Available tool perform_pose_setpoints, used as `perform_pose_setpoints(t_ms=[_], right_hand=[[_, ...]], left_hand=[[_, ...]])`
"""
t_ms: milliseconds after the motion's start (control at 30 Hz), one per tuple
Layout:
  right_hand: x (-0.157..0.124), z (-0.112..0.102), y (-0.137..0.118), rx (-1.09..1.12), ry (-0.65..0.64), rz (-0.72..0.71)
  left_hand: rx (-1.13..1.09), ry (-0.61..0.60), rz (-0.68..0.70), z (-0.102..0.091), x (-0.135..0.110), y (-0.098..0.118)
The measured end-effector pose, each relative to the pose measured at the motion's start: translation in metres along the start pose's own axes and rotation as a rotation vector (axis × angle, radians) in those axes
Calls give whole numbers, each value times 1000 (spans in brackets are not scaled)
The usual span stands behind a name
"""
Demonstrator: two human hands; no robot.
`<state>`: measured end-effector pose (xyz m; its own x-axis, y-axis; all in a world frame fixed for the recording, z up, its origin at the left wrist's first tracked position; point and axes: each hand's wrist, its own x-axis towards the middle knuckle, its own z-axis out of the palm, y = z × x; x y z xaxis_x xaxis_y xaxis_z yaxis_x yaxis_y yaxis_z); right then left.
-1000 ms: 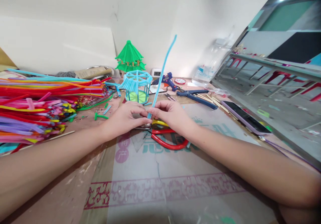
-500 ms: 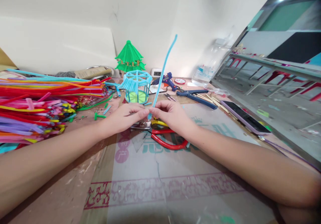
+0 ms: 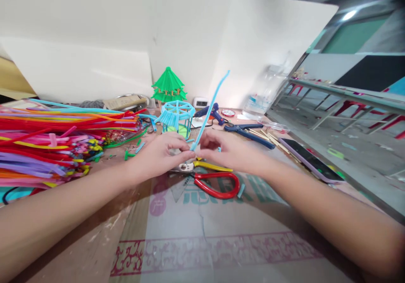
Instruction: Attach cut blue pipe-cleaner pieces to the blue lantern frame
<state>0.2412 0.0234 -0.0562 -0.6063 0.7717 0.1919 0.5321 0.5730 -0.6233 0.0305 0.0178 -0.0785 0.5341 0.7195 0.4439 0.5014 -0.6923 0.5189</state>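
Note:
A light blue pipe cleaner (image 3: pixel 210 110) stands up at a slant between my hands, its upper tip bent to the right. My left hand (image 3: pixel 166 154) pinches its lower end between thumb and finger. Curled closed beside it, my right hand (image 3: pixel 223 150) has its fingertips at the same lower end; the exact contact is partly hidden. A small light blue bit shows within the curl of the right fingers. Below the hands lie scissors with red handles (image 3: pixel 218 186) and pliers with a yellow handle (image 3: pixel 213 166).
Behind stand a light blue pipe-cleaner frame (image 3: pixel 177 107) and a green tiered roof (image 3: pixel 168 82). Bundles of coloured pipe cleaners (image 3: pixel 63 122) fill the left. A glue gun (image 3: pixel 215 114), blue-handled pliers (image 3: pixel 249 133), a phone (image 3: pixel 310 160) and a bottle (image 3: pixel 257 101) sit to the right.
The view has tipped upward, so things sit lower in the picture. My right fingers have shifted slightly away from the left ones, and the pipe cleaner leans more to the right.

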Motion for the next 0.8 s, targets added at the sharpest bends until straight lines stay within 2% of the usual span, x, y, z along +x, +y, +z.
perform_pose_setpoints(t_ms=[133, 233, 467, 600, 733, 800], right_hand=[[-17, -21, -11, -304, -296, 28], [-23, -20, -13, -469, -375, -29], [-19, -6, -8, -567, -418, -107], [-22, 2, -11, -561, -343, -76], [-19, -8, -12, -524, -309, -72], [-13, -17, -11, -484, -245, -84]], left_hand=[[-6, 35, -13, -14, 3, 6], [-46, 64, -16, -23, 5, 9], [-62, 79, 38, -42, 6, 20], [-71, 24, 51, -48, 6, 22], [-105, -2, 50, -55, 5, 28], [-131, 3, 61, -60, 5, 32]])
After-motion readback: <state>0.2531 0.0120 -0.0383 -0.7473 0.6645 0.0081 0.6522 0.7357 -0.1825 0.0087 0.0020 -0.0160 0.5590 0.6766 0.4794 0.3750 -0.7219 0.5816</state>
